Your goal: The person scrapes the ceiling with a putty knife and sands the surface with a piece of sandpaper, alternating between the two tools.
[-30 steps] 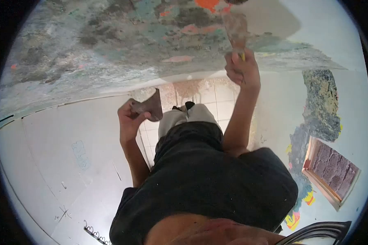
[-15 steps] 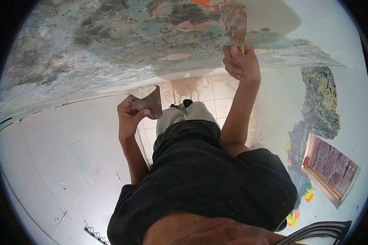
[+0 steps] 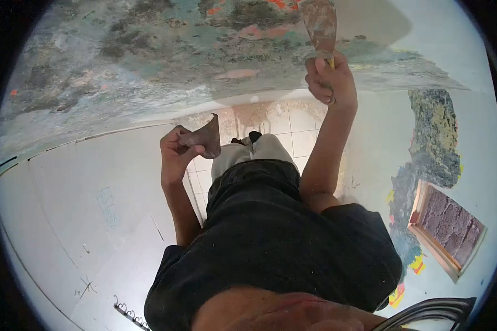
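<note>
My right hand (image 3: 332, 83) is raised to the wall and closed round the yellow handle of a putty knife (image 3: 319, 25). Its wide, stained blade points up over the patchy, scraped wall (image 3: 165, 60), and the blade's tip reaches the top of the view. Lower down on the left, my left hand (image 3: 178, 157) pinches a flared, dark brown flat piece (image 3: 205, 139) between thumb and fingers. One corner of that piece curls upward, and its exact kind does not show.
Below the wall lies a tiled floor (image 3: 298, 132) with brown dust along its edge. At right, a white wall carries a dark peeled patch (image 3: 436, 138) and a small framed opening (image 3: 450, 226). A row of hooks (image 3: 128, 313) shows at lower left.
My right hand and the putty knife have shifted slightly up and right, more of the blade leaving the top of the view. My left hand keeps its hold, nearly still.
</note>
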Demonstrator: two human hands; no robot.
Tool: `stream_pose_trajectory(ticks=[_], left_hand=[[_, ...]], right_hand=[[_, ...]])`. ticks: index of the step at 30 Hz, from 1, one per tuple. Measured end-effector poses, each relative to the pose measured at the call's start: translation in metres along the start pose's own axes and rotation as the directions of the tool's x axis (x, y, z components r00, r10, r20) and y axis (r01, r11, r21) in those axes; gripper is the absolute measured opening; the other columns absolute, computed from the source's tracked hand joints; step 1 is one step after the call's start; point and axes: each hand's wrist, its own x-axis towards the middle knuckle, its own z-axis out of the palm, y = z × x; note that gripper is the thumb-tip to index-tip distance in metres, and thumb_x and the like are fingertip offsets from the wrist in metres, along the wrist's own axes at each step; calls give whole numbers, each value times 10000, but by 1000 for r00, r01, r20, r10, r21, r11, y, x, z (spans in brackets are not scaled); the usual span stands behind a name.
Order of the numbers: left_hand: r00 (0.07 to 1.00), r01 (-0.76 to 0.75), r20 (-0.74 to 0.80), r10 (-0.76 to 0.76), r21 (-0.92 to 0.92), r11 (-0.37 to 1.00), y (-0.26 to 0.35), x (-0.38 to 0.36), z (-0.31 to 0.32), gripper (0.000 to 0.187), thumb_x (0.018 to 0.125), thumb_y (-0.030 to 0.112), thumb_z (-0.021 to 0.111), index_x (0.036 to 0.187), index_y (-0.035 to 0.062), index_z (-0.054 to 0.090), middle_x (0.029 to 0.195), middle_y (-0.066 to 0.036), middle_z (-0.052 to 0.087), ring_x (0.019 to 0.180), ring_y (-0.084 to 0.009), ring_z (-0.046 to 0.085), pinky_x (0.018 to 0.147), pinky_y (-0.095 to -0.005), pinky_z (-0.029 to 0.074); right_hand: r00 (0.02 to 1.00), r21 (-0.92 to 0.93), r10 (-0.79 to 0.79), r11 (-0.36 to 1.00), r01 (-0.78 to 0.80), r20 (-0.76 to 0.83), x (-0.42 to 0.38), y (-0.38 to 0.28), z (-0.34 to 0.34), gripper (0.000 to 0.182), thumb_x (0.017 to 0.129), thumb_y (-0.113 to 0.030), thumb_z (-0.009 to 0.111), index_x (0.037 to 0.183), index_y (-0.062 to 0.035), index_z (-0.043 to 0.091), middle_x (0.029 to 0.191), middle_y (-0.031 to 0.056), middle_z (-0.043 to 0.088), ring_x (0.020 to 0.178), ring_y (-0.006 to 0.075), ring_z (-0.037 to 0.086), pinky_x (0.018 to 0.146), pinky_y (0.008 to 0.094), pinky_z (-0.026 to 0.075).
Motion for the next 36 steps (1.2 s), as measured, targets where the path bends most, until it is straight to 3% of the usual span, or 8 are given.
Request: stream_pose_trajectory(ticks=[5, 17, 20, 23, 26, 29, 33, 36], left_hand=[[997, -54, 49, 54, -7, 999, 3, 2, -2, 267, 726, 2, 809, 852, 10, 574, 780, -27, 648, 742, -94, 625, 683, -253, 522], [999, -27, 30, 27, -4, 1000, -1, 1, -5, 264, 735, 15, 809, 852, 18, 572, 787, -26, 657, 746, -87, 625, 667, -252, 520], [998, -54, 43, 53, 5, 999, -4, 0, -10, 276, 735, 22, 816, 857, 17, 569, 784, -29, 661, 752, -90, 631, 664, -255, 524], [1000, -16, 19, 16, 17, 1000, -5, -3, -6, 280, 730, 24, 821, 856, 15, 570, 782, -30, 663, 754, -91, 633, 662, -256, 525], [999, -48, 25, 47, 71, 996, 2, -1, -9, 265, 728, 2, 810, 856, 16, 577, 786, -31, 664, 753, -94, 633, 669, -256, 523], [999, -40, -8, 41, 35, 999, -4, -3, -19, 262, 730, -9, 803, 859, 15, 577, 787, -34, 663, 752, -95, 635, 684, -259, 527], [1000, -12, -16, 11, -29, 1000, 1, 0, -11, 247, 727, -22, 795, 839, 19, 579, 775, -27, 657, 729, -88, 626, 687, -259, 528], [998, -38, 45, 38, -4, 999, 4, 5, -9, 262, 725, -28, 796, 843, 21, 567, 768, -33, 657, 720, -87, 625, 684, -259, 527]], right_hand=[[996, 13, -39, 999, 38, 80, 1, -5, -9, 208, 929, -204, 645, 970, -33, 534, 580, -2, 398, 356, 36, 312, 277, 202, 178], [999, -92, -17, 996, 22, 48, 12, -13, 9, 186, 908, -172, 663, 847, -63, 524, 542, -25, 411, 359, 32, 308, 305, 214, 197], [1000, 14, -9, 1000, 9, 10, -1, -10, 10, 162, 910, -178, 661, 904, -50, 561, 545, -27, 415, 358, 33, 305, 308, 214, 199], [993, -90, -7, 996, 18, 115, 23, -7, 20, 169, 905, -167, 666, 1013, -54, 602, 546, -30, 419, 355, 35, 302, 307, 209, 204], [989, -10, -40, 999, 42, 140, 16, -12, 21, 187, 903, -162, 671, 1050, -59, 616, 544, -24, 426, 353, 37, 302, 304, 205, 203], [999, -9, -49, 999, 49, 18, 6, -9, 11, 211, 944, -187, 614, 1077, -32, 559, 558, -19, 365, 353, 36, 280, 289, 200, 181], [995, -4, -44, 999, 45, 84, 9, -4, 0, 249, 933, -197, 639, 1116, -42, 571, 561, -20, 351, 350, 35, 274, 282, 203, 173], [999, -22, -28, 999, 29, 46, 3, -9, 2, 206, 929, -219, 649, 1000, -45, 564, 556, -22, 352, 348, 35, 281, 279, 205, 175]])
